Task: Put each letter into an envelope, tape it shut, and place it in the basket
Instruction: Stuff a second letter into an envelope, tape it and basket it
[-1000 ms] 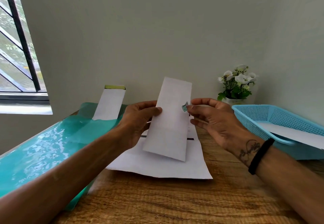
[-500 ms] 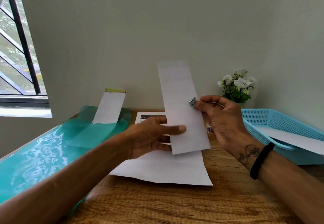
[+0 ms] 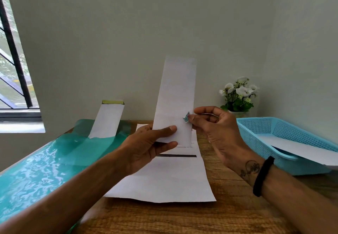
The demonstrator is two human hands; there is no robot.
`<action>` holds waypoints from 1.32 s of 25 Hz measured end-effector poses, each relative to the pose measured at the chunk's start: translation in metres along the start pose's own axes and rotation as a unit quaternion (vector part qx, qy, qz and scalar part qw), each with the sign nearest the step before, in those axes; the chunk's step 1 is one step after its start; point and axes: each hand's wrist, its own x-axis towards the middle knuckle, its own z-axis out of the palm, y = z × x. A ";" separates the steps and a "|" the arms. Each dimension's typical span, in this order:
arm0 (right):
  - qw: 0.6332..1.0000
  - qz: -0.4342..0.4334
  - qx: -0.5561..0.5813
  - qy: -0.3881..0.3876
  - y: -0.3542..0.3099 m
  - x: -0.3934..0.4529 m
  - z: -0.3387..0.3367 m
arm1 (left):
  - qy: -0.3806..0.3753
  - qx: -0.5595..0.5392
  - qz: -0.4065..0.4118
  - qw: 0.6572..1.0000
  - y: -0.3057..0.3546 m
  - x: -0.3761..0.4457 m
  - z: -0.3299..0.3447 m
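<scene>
My left hand (image 3: 150,146) pinches the bottom end of a long white envelope (image 3: 176,96) and holds it upright above the table. My right hand (image 3: 217,129) pinches a small bluish piece of tape (image 3: 186,117) at the envelope's right edge. Under both hands an unfolded white letter (image 3: 170,180) with a black bar lies flat on the wooden table. At the right stands a light blue plastic basket (image 3: 259,133) with a white envelope (image 3: 300,149) lying in it and sticking out over its rim.
A green translucent folder (image 3: 45,162) covers the table's left side, with another white envelope (image 3: 108,120) leaning up against the wall. A small pot of white flowers (image 3: 238,94) stands at the back beside the basket. A barred window (image 3: 12,60) is at the left.
The envelope has swung from tilted to nearly upright and risen. My left hand has slid to its bottom end. My right hand keeps the tape piece at its right edge.
</scene>
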 end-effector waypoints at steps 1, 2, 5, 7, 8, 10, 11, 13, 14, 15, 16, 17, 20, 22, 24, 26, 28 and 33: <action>1.000 -0.002 -0.001 -0.001 -0.001 -0.001 0.001 | -0.009 0.011 -0.004 1.000 -0.001 -0.002 0.000; 1.000 -0.002 -0.004 -0.004 -0.001 -0.002 0.001 | -0.017 0.034 -0.008 0.999 -0.003 -0.003 0.001; 1.000 0.003 -0.024 -0.017 -0.002 -0.003 0.002 | -0.009 0.102 -0.013 0.995 -0.007 -0.004 0.003; 0.998 -0.004 -0.057 -0.023 -0.004 -0.002 0.001 | 0.013 0.099 0.001 0.995 -0.005 -0.003 0.002; 0.996 -0.006 -0.080 -0.030 -0.006 0.000 -0.002 | 0.021 0.087 0.013 0.996 -0.003 -0.002 0.000; 0.990 0.002 -0.124 -0.060 -0.011 0.003 -0.008 | 0.033 0.054 0.029 0.998 0.001 0.001 -0.003; 0.986 0.012 -0.141 -0.086 -0.013 0.005 -0.011 | 0.035 0.041 0.030 0.998 0.003 0.001 -0.004; 0.970 0.031 -0.191 -0.144 -0.014 0.007 -0.015 | 0.030 0.036 0.028 0.999 0.004 0.001 -0.005; 0.961 0.036 -0.219 -0.167 -0.014 0.007 -0.015 | 0.025 0.041 0.029 0.998 0.004 0.001 -0.006; 0.952 0.037 -0.241 -0.184 -0.013 0.007 -0.015 | 0.019 0.045 0.030 0.998 0.004 0.001 -0.005; 0.946 0.032 -0.258 -0.192 -0.013 0.007 -0.016 | 0.015 0.050 0.032 0.998 0.004 0.001 -0.005; 0.942 0.027 -0.272 -0.197 -0.013 0.007 -0.016 | 0.009 0.056 0.033 0.998 0.003 0.001 -0.005; 0.931 0.013 -0.306 -0.199 -0.014 0.006 -0.015 | -0.010 0.078 0.025 0.997 0.000 0.000 -0.004; 0.927 0.010 -0.322 -0.192 -0.014 0.004 -0.013 | -0.021 0.091 0.015 0.995 -0.003 0.001 -0.004; 0.925 0.010 -0.330 -0.188 -0.013 0.002 -0.012 | -0.014 0.098 0.007 0.995 -0.005 0.002 -0.003; 0.920 0.002 -0.345 -0.186 -0.013 0.000 -0.010 | 0.004 0.089 0.002 0.996 -0.004 0.003 -0.001; 0.914 -0.009 -0.361 -0.185 -0.012 -0.002 -0.009 | -0.003 0.100 0.006 0.995 -0.005 0.003 -0.001; 0.912 -0.022 -0.364 -0.185 -0.013 -0.005 -0.007 | -0.038 0.156 0.026 0.987 -0.009 0.000 -0.002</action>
